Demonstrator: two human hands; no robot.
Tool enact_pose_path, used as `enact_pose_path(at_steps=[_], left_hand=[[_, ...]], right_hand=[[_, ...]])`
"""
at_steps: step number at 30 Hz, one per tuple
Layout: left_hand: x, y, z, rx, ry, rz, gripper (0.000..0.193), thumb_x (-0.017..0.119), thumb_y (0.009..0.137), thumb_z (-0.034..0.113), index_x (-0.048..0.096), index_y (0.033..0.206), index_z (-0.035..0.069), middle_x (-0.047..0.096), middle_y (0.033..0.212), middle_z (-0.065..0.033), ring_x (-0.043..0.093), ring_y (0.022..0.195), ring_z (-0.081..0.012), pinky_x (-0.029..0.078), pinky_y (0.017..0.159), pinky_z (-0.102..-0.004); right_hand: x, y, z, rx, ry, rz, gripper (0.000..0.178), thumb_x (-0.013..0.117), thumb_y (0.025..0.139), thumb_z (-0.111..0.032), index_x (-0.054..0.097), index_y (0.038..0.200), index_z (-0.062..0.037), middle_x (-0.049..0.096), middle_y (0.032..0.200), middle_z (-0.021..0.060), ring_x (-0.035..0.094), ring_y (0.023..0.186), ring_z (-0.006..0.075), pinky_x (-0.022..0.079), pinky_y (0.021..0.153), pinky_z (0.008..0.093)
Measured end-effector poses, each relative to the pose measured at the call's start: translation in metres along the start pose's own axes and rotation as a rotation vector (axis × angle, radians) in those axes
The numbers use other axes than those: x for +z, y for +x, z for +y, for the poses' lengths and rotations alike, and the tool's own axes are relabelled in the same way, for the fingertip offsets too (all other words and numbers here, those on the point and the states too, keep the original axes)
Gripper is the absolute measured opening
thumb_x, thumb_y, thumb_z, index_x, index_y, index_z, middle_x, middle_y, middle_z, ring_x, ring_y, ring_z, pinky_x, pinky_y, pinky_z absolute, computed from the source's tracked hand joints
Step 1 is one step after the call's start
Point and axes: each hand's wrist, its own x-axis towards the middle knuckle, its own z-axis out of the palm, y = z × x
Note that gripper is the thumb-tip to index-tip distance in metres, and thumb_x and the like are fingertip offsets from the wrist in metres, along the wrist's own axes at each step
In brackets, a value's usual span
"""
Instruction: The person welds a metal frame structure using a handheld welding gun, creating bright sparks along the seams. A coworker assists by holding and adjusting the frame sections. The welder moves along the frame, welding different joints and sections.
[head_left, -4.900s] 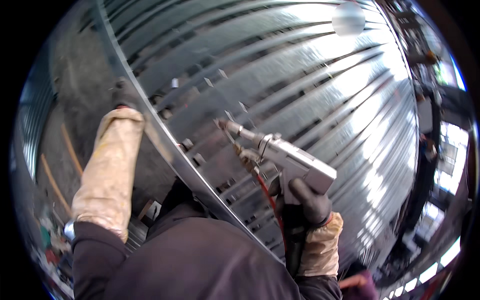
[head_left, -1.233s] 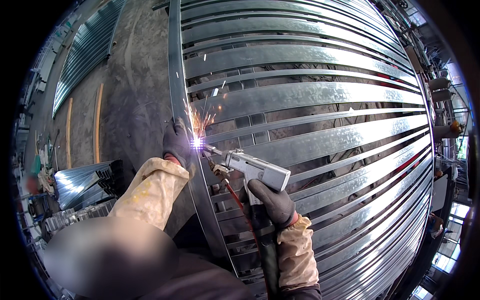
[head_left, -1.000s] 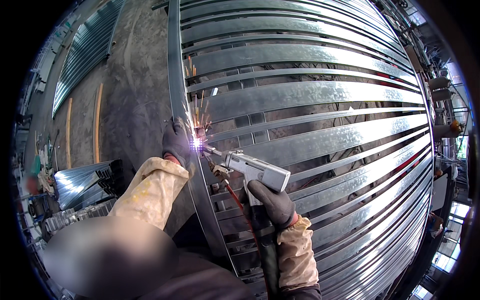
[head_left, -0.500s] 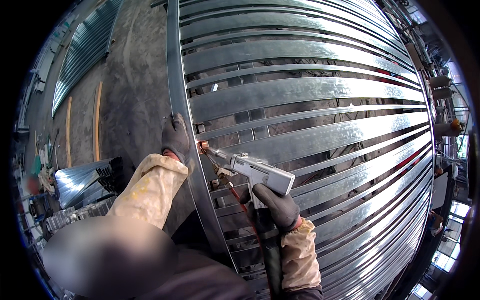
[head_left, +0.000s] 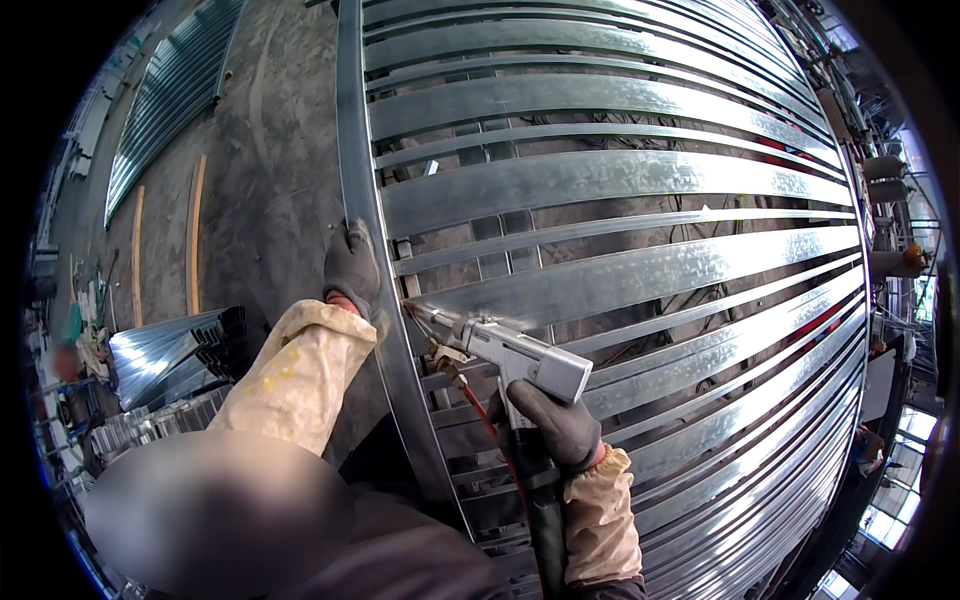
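Note:
My gloved right hand (head_left: 555, 425) is wrapped round the grip of a silver welding gun (head_left: 535, 362). A thick black cable runs down from the gun past my forearm, beside a thin red hose (head_left: 482, 408). The gun's narrow nozzle points left, its tip close to the inner edge of a long metal rail (head_left: 362, 160), where a flat slat meets it; whether they touch I cannot tell. My gloved left hand (head_left: 352, 268) holds the outer side of that rail, just across from the nozzle. Its fingers are bent against the metal and partly hidden.
Parallel galvanized slats (head_left: 600, 170), wide and narrow, fill the frame to the right, with gaps showing cables below. Left on the concrete floor (head_left: 270, 170) lie wooden strips (head_left: 196, 235), a stack of metal profiles (head_left: 165, 355) and a ribbed panel (head_left: 175, 95). Equipment lines the far right.
The welding gun and my right hand have shifted slightly down, toward me. The orange tint at the nozzle has faded. My left hand stays at the same spot on the rail.

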Motion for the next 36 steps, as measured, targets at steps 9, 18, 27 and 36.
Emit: enact_pose_path(at_steps=[9, 18, 27, 36], left_hand=[[0.001, 0.002, -0.004, -0.069, 0.023, -0.028, 0.048, 0.040, 0.100, 0.040, 0.059, 0.105, -0.004, 0.063, 0.098, -0.0291, 0.058, 0.093, -0.0475, 0.044, 0.078, -0.0485], [-0.002, -0.002, 0.004, -0.035, 0.025, -0.022, 0.049, 0.040, 0.100, 0.041, 0.058, 0.106, -0.004, 0.063, 0.097, -0.0282, 0.058, 0.094, -0.0470, 0.044, 0.078, -0.0480], [0.004, 0.006, -0.015, -0.030, -0.018, -0.057, 0.047, 0.039, 0.100, 0.040, 0.059, 0.110, -0.002, 0.064, 0.098, -0.0272, 0.060, 0.094, -0.0466, 0.045, 0.077, -0.0484], [0.002, 0.002, -0.008, 0.034, 0.084, 0.011, 0.046, 0.040, 0.100, 0.041, 0.060, 0.108, 0.000, 0.065, 0.097, -0.0264, 0.061, 0.095, -0.0450, 0.046, 0.078, -0.0481]], right_hand=[[-0.002, 0.003, 0.002, -0.017, -0.028, -0.035, 0.027, 0.053, 0.096, -0.024, 0.065, 0.100, -0.0005, 0.067, 0.084, 0.0041, 0.062, 0.079, 0.0124, 0.049, 0.073, 0.0275], [0.005, 0.000, -0.001, -0.049, 0.031, 0.013, 0.024, 0.053, 0.095, -0.019, 0.064, 0.083, -0.0009, 0.060, 0.071, 0.0052, 0.060, 0.059, 0.0120, 0.047, 0.054, 0.0264], [0.003, -0.002, 0.005, -0.048, 0.000, 0.028, 0.021, 0.054, 0.094, -0.017, 0.064, 0.087, -0.0004, 0.063, 0.073, 0.0045, 0.061, 0.061, 0.0114, 0.048, 0.055, 0.0257], [-0.002, -0.004, 0.012, -0.065, 0.014, -0.019, 0.021, 0.053, 0.095, -0.018, 0.061, 0.103, 0.0009, 0.065, 0.079, 0.0049, 0.061, 0.066, 0.0116, 0.050, 0.057, 0.0266]])
